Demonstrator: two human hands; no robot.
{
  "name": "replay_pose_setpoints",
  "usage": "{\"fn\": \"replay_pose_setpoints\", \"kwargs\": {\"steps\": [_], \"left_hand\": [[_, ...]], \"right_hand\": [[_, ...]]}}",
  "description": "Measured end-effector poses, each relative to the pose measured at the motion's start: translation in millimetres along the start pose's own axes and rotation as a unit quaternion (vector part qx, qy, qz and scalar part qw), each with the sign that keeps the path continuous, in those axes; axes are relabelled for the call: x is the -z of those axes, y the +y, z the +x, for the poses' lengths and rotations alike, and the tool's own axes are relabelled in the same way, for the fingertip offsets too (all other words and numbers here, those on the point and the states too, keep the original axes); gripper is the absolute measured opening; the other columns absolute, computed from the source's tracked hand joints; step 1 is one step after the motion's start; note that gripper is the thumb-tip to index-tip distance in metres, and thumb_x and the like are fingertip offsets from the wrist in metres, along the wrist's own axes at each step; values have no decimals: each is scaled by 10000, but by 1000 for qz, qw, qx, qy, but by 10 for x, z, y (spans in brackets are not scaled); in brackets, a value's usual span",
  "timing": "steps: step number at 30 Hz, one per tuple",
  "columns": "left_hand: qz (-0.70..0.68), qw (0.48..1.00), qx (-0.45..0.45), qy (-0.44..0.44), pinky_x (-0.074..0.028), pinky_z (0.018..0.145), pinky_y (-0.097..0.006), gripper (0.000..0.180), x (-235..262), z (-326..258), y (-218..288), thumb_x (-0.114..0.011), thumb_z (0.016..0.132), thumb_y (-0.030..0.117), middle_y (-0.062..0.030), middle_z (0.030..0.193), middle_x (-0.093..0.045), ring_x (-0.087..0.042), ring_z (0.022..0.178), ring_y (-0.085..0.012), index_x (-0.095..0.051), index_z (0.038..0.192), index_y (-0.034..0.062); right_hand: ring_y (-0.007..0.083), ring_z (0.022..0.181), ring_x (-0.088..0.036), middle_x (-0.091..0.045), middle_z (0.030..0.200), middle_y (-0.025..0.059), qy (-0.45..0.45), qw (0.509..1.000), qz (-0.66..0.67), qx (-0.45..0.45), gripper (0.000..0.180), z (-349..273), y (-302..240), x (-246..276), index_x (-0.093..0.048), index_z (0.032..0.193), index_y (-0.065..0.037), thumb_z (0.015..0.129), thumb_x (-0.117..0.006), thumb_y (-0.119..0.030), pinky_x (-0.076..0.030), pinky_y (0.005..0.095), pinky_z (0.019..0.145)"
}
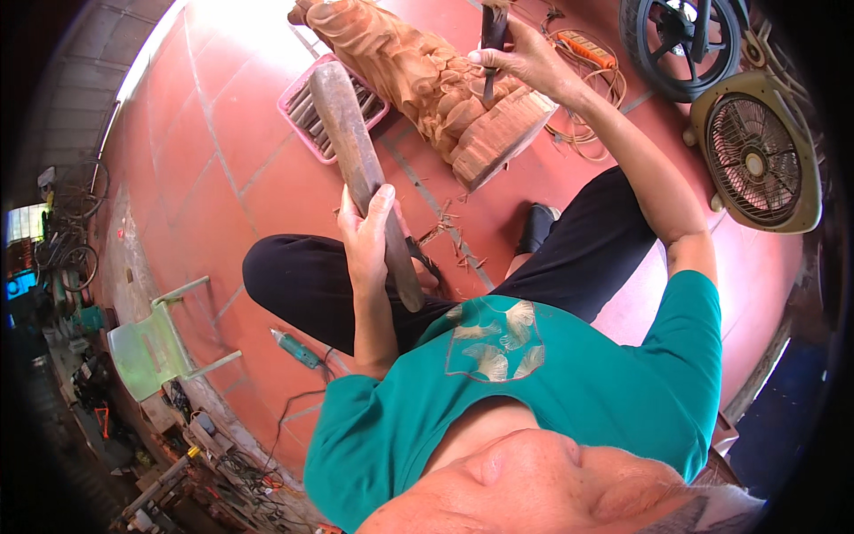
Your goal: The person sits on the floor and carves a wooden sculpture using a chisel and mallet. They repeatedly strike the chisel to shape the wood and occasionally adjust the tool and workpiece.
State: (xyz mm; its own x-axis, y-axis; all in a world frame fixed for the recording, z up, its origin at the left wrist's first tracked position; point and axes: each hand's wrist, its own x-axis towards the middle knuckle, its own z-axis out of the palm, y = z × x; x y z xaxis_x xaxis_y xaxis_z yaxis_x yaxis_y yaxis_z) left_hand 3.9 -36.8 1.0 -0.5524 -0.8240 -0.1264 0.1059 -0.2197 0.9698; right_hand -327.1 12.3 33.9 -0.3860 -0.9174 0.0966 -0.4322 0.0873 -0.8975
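Red tiled floor [222,151] underfoot, left hand [366,236] wrapped round heavy wooden mallet [356,151] low on its handle, right hand [520,60] pinching stiff chisel [492,31] against hard, probably weighty wood carving [427,80], pink tool tray [307,111] just behind mallet

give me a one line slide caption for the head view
Left hand grips a wooden mallet while the right hand sets a chisel against a wooden carving.

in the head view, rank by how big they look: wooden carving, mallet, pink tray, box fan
1. wooden carving
2. box fan and mallet: too alike to rank; the mallet is nearer the camera
3. pink tray, partly hidden
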Motion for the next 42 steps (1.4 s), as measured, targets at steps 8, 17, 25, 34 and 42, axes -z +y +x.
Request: {"fn": "replay_pose_setpoints", "kwargs": {"steps": [8,17,25,34,42], "left_hand": [[78,996,11,-30,-485,490,-268,294,-25,147,79,-703,921,166,-56,751,-585,-572,558,-131,-536,1107,9],[138,981,-45,-130,-482,503,-256,379,-250,502,982,-667,952,174,-70,763,-605,-583,557,-133,-524,1248,-16],[180,947,-159,-212,-499,542,-282,340,-695,1000,1597,-666,978,270,-57,787,-604,-590,592,-128,-538,1131,-5],[568,760,-97,-302,-494,969,-461,902,-631,1450,938,-706,860,548,-380,1180,-625,-643,1138,-449,-433,1364,-148],[360,881,-185,-244,-537,923,-386,668,-719,1403,1258,-748,899,374,-206,1104,-710,-703,1020,-267,-502,1333,-71]], "right_hand": [[192,1101,-617,-639,1108,86,-1,998,65,15,587,212,489,-211,-482,1424,-88,942,-750,-289,-535,373,953],[127,996,-613,-584,1088,18,-110,991,71,-20,620,216,506,-217,-389,1520,-204,983,-694,-161,-589,324,796],[115,957,-635,-607,1075,10,-104,991,85,-10,569,152,515,-167,-423,1484,-178,981,-686,-138,-609,317,787],[164,928,-670,-659,1020,64,-117,990,69,-36,285,131,514,-182,-611,1193,-32,964,-695,-181,-597,341,770],[148,892,-663,-662,1006,74,-109,988,108,-34,300,131,587,-203,-615,1179,-17,955,-704,-196,-605,326,731]]}}
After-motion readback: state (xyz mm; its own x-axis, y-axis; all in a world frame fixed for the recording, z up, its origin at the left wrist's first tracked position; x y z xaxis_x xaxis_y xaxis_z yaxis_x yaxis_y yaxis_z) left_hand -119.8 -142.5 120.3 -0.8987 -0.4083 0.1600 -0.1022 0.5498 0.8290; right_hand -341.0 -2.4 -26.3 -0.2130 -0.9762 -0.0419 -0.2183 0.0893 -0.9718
